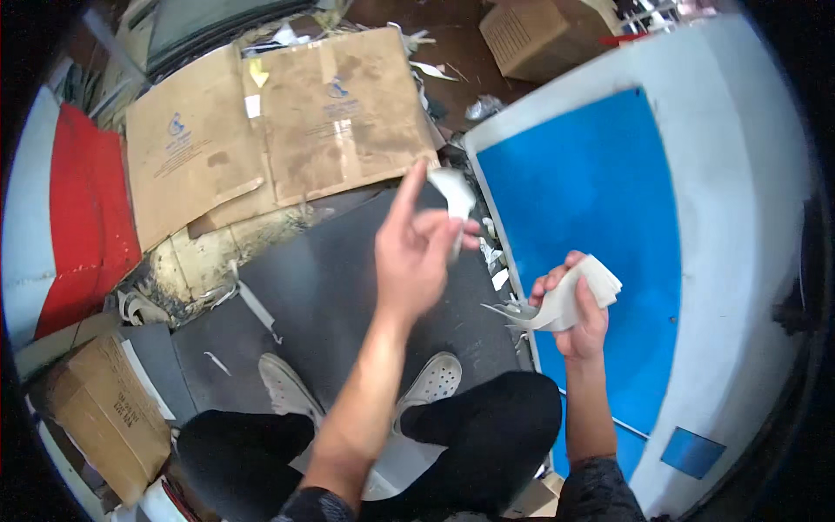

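Note:
My left hand (411, 257) is raised over the dark grey mat, index finger stretched out. Its thumb and other fingers pinch a small white strip (456, 193), blurred by motion; whether it is paper or cloth I cannot tell. To the right, beside the blue panel, my right hand (589, 324) is closed round a folded stack of off-white strips (557, 304). The stack's layered end sticks out past the thumb, and a thin loose tail curls away toward the left.
Flattened cardboard (344, 113) lies ahead, with a red and white panel (87, 191) at its left. A white-framed blue panel (591, 200) runs along my right. Cardboard boxes stand at the lower left (109, 409) and far right (548, 39). Scraps litter the dark mat (339, 261).

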Action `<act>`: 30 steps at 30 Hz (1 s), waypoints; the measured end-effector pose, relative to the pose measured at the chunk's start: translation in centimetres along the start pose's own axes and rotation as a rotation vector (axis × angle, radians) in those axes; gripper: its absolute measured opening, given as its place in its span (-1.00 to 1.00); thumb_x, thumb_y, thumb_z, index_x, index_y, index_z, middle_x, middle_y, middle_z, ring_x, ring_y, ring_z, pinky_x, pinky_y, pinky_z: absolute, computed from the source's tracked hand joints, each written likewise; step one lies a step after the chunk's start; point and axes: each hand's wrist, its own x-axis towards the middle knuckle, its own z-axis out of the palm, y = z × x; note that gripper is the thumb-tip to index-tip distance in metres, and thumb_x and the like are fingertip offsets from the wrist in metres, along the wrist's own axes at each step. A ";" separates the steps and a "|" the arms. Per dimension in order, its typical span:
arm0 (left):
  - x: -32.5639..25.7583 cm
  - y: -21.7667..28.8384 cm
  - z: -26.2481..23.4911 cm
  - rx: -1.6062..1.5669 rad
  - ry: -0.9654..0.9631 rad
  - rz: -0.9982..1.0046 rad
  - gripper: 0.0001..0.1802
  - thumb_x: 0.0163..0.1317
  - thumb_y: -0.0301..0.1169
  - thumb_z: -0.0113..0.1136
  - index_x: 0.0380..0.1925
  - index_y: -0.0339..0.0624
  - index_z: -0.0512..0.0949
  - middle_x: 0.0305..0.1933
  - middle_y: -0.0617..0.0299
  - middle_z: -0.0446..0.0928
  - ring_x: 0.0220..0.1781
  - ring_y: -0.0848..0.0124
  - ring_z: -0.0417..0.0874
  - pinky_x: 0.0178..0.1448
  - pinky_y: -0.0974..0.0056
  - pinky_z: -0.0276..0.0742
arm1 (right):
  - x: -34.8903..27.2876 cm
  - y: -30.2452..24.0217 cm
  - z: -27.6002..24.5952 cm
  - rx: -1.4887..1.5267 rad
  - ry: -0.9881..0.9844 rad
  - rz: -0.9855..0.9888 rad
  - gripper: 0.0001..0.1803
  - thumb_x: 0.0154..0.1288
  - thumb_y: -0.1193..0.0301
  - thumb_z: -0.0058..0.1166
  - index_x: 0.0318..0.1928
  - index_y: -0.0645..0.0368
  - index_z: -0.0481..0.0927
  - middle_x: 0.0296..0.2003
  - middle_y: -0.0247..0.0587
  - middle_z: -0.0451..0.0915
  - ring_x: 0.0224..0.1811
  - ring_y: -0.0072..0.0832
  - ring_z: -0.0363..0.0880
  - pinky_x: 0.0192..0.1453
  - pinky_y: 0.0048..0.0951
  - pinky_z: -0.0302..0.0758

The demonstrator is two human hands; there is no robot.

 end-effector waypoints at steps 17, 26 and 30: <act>-7.4 46.8 8.7 1.208 -0.039 0.432 -0.56 0.26 -0.58 0.32 0.14 -0.05 0.78 -0.35 0.29 0.73 -0.42 0.25 0.65 -0.28 0.16 0.60 | -3.6 -22.0 42.0 0.095 0.429 0.257 -0.65 0.52 0.45 0.41 0.21 0.20 0.65 0.07 -0.28 0.76 0.08 -0.46 0.75 0.16 -0.33 0.68; -9.5 64.2 25.4 1.307 -0.285 0.614 -0.43 0.31 -0.41 0.49 0.33 -0.25 0.63 -0.20 0.25 0.74 -0.16 0.27 0.70 0.19 0.10 0.41 | -14.4 -43.3 49.2 0.250 0.499 0.176 -0.80 0.65 0.41 0.23 0.16 0.16 0.62 -0.01 -0.31 0.74 0.05 -0.54 0.72 0.10 -0.33 0.66; -9.4 68.9 33.5 1.271 -0.700 0.899 -0.61 0.33 -0.39 0.35 0.16 -0.10 0.64 -0.08 0.26 0.74 0.03 0.28 0.68 0.35 0.10 0.35 | -18.9 -52.6 47.4 0.400 0.491 0.197 -0.66 0.79 0.27 -0.07 0.30 0.22 0.56 0.17 -0.02 0.73 0.16 -0.22 0.76 0.27 -0.17 0.70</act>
